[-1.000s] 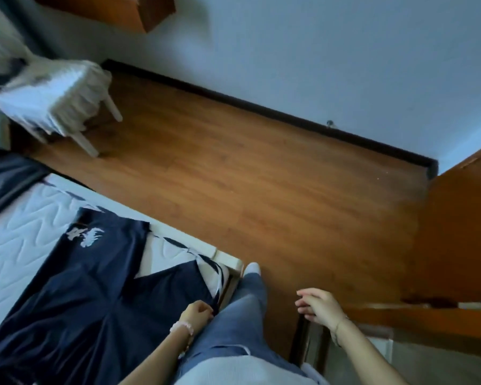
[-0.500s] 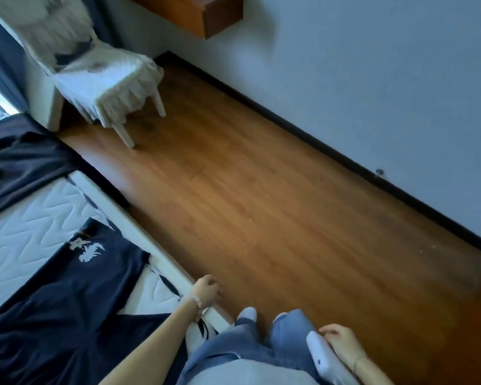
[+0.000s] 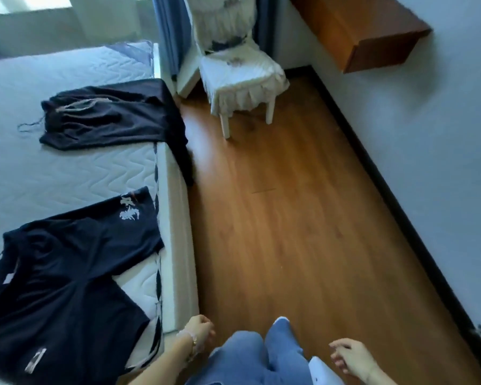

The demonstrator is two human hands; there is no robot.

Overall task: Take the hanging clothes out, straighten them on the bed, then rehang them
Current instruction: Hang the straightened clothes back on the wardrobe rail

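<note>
A navy T-shirt (image 3: 67,273) with a white print on its sleeve lies spread on the white quilted bed (image 3: 53,173) at the near left. Farther up the bed lie dark shorts (image 3: 109,115) with a light drawstring, one leg drooping over the bed's side. My left hand (image 3: 199,333) hangs beside the bed's near corner, fingers loosely curled, holding nothing. My right hand (image 3: 349,357) hangs over the floor at the lower right, fingers relaxed and empty. No hanger is in view.
A wooden floor (image 3: 289,232) runs between the bed and the pale wall (image 3: 428,162). A white chair (image 3: 239,76) with a frilled cover stands at the far end by blue curtains. A wooden shelf (image 3: 367,31) juts from the wall. My legs in blue jeans (image 3: 250,357) are below.
The view has swung left, off the wardrobe and toward the bed and chair. My left hand has left the T-shirt's hem and now hangs beside the bed's corner. Both hands stay empty.
</note>
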